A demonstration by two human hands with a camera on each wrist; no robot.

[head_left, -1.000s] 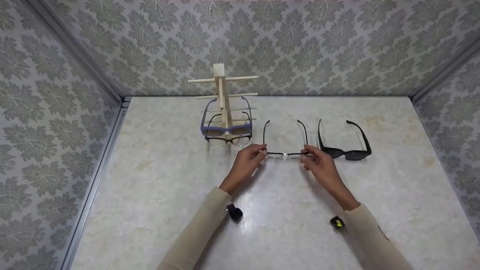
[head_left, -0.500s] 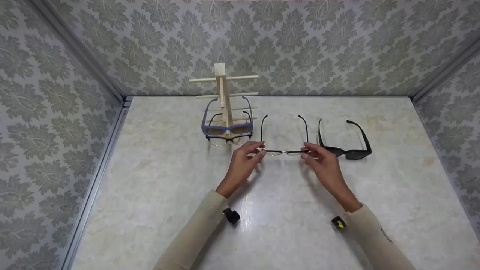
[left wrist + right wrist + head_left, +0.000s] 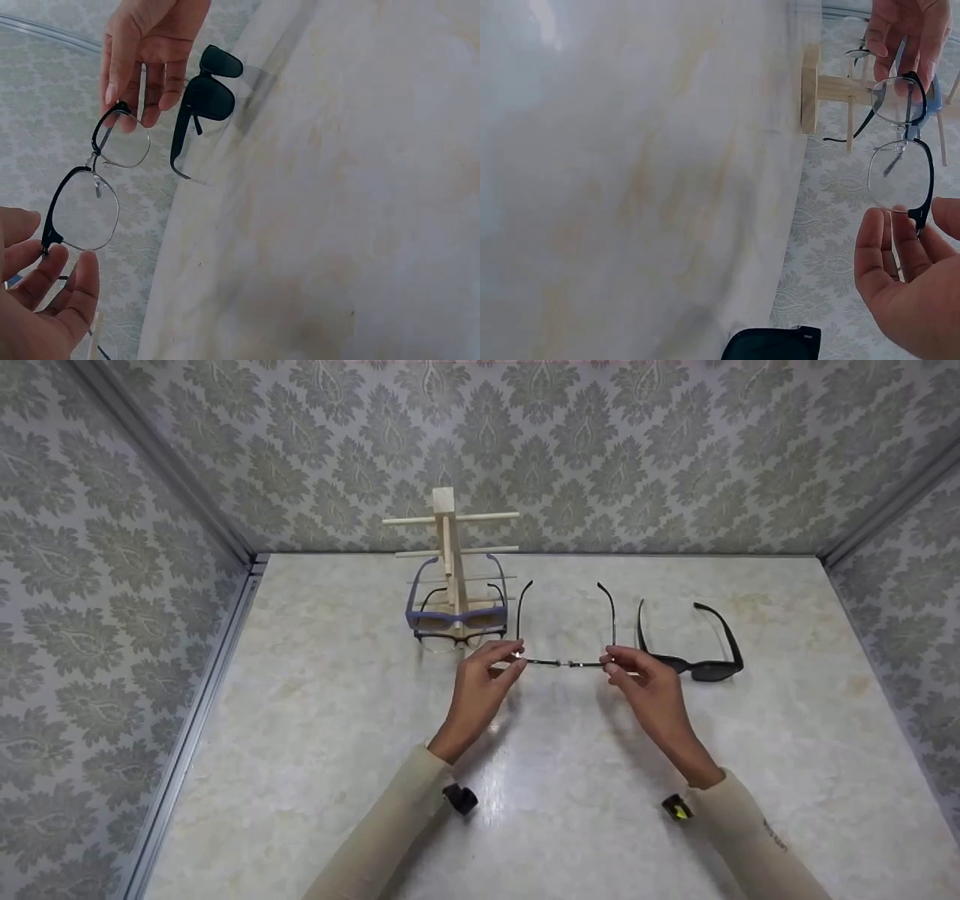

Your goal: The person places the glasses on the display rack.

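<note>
Between both hands is a pair of eyeglasses with black brow bars and thin metal lower rims, its temples spread and pointing away. My left hand pinches the left corner of the frame, while my right hand pinches the right corner. Both wrist views show the clear lenses held above the table. Just left of the left hand stands a wooden eyewear rack bearing purple sunglasses and, below them, dark-browed glasses. Black sunglasses lie beside the right hand, partly covered by it.
The marbled table runs back to a patterned wall, with panels on both sides. The rack's upper pegs stick out sideways behind the purple sunglasses. A small dark camera sits at the left wrist and another camera at the right.
Both hands have lifted the eyeglasses and shifted them slightly left and away. The frame has tilted so its lenses look thinner from above. The rack and black sunglasses stay put.
</note>
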